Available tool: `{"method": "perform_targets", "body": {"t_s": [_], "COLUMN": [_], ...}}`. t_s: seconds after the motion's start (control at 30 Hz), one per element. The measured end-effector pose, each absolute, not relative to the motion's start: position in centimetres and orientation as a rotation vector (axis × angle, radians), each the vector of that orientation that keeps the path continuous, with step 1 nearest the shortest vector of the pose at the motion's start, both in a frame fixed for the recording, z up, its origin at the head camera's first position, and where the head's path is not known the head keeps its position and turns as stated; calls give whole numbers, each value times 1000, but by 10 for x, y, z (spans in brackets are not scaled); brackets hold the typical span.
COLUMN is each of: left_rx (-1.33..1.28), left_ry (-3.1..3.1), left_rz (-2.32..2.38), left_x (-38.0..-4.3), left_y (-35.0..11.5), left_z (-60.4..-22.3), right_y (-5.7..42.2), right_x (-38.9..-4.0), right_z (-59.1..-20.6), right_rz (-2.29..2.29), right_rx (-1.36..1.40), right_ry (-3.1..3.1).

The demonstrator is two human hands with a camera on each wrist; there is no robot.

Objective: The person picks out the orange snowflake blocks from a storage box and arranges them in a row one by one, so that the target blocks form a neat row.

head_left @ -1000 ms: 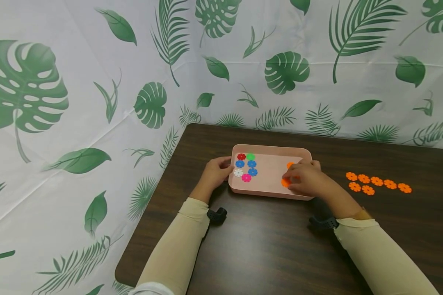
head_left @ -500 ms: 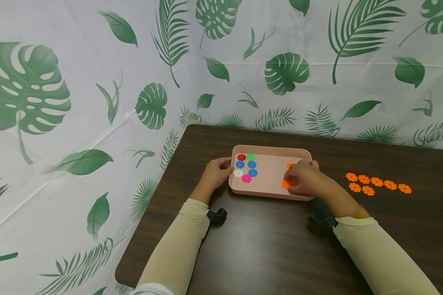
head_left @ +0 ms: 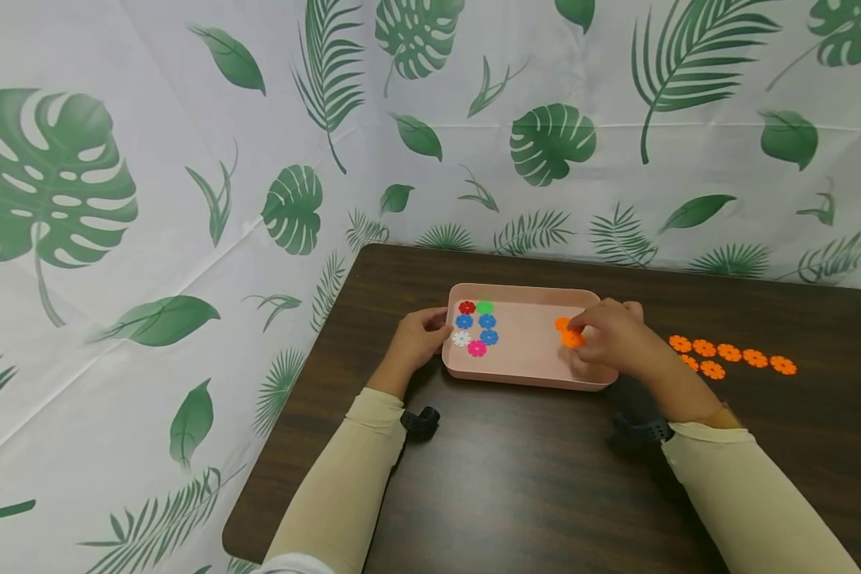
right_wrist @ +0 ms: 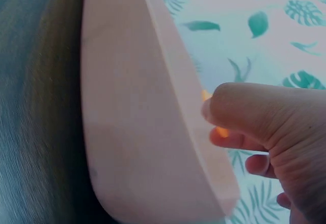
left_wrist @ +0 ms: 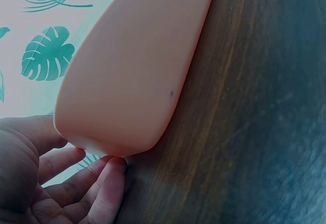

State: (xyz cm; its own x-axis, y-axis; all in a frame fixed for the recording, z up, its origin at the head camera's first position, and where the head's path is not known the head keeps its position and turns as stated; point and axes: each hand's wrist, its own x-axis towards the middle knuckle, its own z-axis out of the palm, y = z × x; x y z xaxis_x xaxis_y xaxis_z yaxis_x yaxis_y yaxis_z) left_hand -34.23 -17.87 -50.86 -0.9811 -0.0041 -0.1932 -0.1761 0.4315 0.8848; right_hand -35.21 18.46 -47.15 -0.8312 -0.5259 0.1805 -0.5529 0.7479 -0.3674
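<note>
My left hand (head_left: 420, 339) holds the left end of a shallow pink tray (head_left: 524, 376). In the left wrist view its thumb is at the rim and its fingertips touch the end wall of the tray (left_wrist: 127, 81). Over the tray's right side, my right hand (head_left: 613, 339) pinches an orange notched plastic disc (head_left: 572, 340) between thumb and fingers. Just behind it, another orange disc (head_left: 562, 323) shows in the tray. In the right wrist view, thumb and fingers of the right hand (right_wrist: 270, 122) mostly hide the orange piece.
Inside the tray's left side lie red (head_left: 467, 307), green (head_left: 484, 308), white (head_left: 461, 339), pink (head_left: 477, 348) and several blue discs (head_left: 487, 321). Several orange discs (head_left: 728, 352) are on the dark wooden table (head_left: 516, 478), right of the tray. A leaf-print cloth (head_left: 473, 159) hangs behind.
My right hand has raised the orange disc from the tray's front right area and shifted it slightly back and right. The left hand stays at the tray's left end.
</note>
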Motion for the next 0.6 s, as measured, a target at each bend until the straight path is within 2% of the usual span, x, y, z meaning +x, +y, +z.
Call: {"method": "perform_targets", "body": {"t_s": [0.6], "left_rx": [-159], "left_ry": [2545], "left_rz": [1569], "left_x": [-340], "left_y": [-177], "left_z": [-507], "right_y": [271], "right_x": [-329], "right_z": [-464], "right_rz": [591], "right_rx": [559], "right_ry": [-2816]}}
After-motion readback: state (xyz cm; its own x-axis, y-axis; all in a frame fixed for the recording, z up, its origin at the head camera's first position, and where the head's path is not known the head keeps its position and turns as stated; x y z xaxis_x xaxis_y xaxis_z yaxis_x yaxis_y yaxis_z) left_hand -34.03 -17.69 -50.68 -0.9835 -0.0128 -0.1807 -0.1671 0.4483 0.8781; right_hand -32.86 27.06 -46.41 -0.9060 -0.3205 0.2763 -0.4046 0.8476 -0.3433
